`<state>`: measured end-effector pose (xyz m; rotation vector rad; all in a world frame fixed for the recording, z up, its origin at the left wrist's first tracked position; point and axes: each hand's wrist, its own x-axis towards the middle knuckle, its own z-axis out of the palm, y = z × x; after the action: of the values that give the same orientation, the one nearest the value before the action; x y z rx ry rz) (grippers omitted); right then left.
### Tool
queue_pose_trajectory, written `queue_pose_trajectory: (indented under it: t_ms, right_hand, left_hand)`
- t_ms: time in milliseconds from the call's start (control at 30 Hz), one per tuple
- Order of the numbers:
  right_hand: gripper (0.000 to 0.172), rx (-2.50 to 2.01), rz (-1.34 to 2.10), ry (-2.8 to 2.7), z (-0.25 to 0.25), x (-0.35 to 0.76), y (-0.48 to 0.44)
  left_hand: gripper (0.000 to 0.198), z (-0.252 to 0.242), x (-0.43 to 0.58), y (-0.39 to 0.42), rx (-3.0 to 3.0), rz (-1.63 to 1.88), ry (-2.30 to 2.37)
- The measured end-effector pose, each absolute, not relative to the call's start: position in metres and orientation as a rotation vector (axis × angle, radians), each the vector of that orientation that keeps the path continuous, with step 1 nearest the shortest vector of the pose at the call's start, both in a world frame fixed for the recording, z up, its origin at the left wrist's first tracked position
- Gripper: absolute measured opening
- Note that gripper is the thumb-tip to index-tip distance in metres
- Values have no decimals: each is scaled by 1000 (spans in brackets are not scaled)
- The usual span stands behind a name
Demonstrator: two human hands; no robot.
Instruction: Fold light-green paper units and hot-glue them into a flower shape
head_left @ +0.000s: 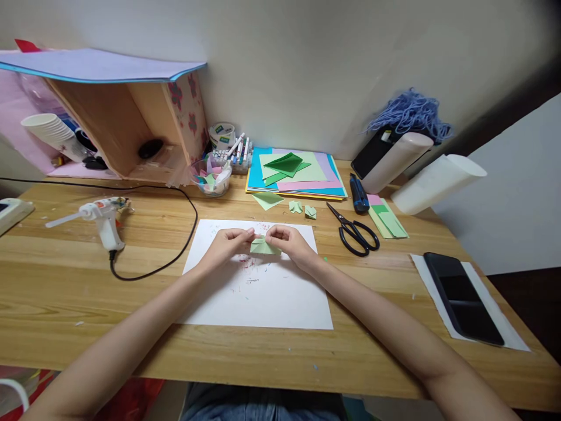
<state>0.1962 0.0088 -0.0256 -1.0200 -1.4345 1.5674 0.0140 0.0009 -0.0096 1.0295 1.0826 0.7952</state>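
Between my two hands is a small light green folded paper [265,247], held over a white sheet [280,298] marked with coloured specks. My left hand [228,244] pinches its left side between thumb and fingers. With thumb and fingertips together, my right hand [293,243] grips its upper right part. Just beyond the sheet sit two small folded green paper pieces [295,206] and a light green paper triangle [268,200]. Fingers cover part of the held paper's top edge.
Black-handled scissors [357,234] and a blue utility knife [359,194] lie right of the sheet. A glue gun [103,221] with its cord [193,216] is at left. Stacked coloured paper [302,186] lies behind. A phone [464,298] rests near the right edge.
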Motion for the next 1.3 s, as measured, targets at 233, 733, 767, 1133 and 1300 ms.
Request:
queue_pose_trajectory:
  t_ms: [233,733,767,1133,1300]
  right_hand:
    - [17,-1004,1601,-1539,-20,196,6]
    - [9,-974,1481,-1752,-19,197,2]
    - [8,-973,1473,-1762,-20,197,2]
    - [10,-1025,1390,-1781,-22,197,4]
    - [11,-1020,1406,-1769,-20,197,4]
  left_hand:
    - [30,-12,3,7,1163,597,1052]
    - [20,-4,3,4,1376,494,1058]
    - [20,-4,3,4,1392,494,1070]
    - [25,-4,1,4,1364,467,1017]
    - [26,-4,1,4,1360,473,1017]
